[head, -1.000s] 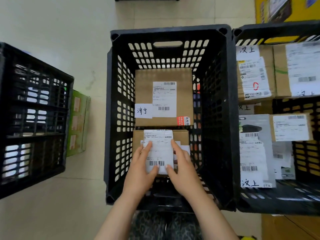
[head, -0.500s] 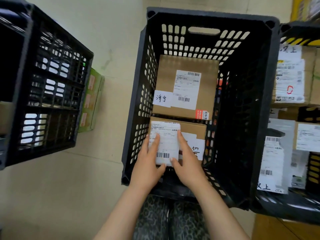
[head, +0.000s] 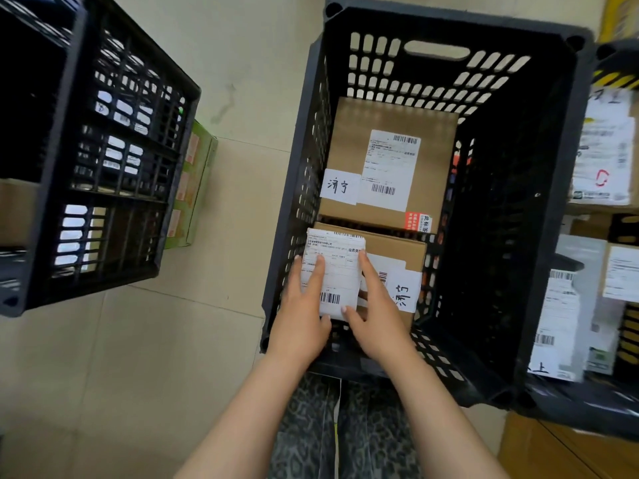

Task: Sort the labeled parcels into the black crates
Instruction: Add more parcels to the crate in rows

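White and small, the labeled parcel [head: 332,273] sits between both hands inside the middle black crate [head: 518,216], on top of a brown box [head: 394,261]. The left hand [head: 304,312] and right hand [head: 377,316] both grip its sides. I think it should be set down flat, label up, before the fingers let go.

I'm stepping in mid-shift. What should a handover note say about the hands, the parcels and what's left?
Left hand and right hand: both on a small white-labelled parcel, low inside the middle crate.
It sits over a brown box; a larger brown box lies behind.
Right crate holds several parcels.
Done: two boxes placed.
Left: release this one; remaining parcels not in view.
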Demonstrator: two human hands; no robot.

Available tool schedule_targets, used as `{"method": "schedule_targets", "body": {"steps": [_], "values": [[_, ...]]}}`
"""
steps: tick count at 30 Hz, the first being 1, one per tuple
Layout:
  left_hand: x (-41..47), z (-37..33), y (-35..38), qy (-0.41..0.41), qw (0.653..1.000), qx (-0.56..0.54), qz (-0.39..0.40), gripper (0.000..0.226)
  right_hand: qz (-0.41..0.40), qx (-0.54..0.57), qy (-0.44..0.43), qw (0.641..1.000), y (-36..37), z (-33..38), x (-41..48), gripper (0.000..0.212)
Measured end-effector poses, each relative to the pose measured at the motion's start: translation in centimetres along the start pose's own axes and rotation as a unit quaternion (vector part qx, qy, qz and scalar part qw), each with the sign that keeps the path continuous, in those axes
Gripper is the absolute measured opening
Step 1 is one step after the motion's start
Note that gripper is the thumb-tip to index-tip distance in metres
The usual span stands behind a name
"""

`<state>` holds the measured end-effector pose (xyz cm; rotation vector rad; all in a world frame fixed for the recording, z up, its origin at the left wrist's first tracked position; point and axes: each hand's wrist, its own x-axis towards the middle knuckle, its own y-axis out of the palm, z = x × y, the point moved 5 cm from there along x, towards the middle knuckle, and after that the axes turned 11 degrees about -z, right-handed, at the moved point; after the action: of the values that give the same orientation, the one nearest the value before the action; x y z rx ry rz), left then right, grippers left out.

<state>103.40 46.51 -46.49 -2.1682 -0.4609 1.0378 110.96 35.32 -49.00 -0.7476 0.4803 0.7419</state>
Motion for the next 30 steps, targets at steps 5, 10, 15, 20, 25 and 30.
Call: {"method": "schedule_targets", "body": {"steps": [5, 10, 15, 20, 25, 30], "values": [[-0.1, 0.1, -0.6, 0.005, 1.0, -0.011, 0.004, 0.086, -0.018, 0.014, 0.008, 1.0, -0.5, 0.2, -0.3, 0.093], [-1.0, -0.9, -1.7, 0.025, 0.999, 0.0, -0.027, 0.077, -0.034, -0.012, -0.01, 0.999, -2.2, 1.7, -1.6, 0.081], [-3.7, -2.8, -4.5, 0.041, 0.995, -0.026, -0.086, 0.071, -0.045, -0.087, -0.089, 0.991, -5.7, 5.4, -4.0, 0.061], [-9.0, -5.5, -9.3, 0.063, 0.977, -0.057, -0.195, 0.065, -0.039, -0.143, -0.199, 0.969, -10.2, 10.9, -8.6, 0.048], [-16.8, -8.3, -15.1, 0.09, 0.954, -0.066, -0.278, 0.061, -0.027, -0.165, -0.337, 0.926, -12.4, 17.6, -16.0, 0.046], [-25.4, -8.3, -21.0, 0.067, 0.925, -0.066, -0.368, 0.059, -0.003, -0.16, -0.442, 0.883, -11.9, 23.4, -23.7, 0.044]]}}
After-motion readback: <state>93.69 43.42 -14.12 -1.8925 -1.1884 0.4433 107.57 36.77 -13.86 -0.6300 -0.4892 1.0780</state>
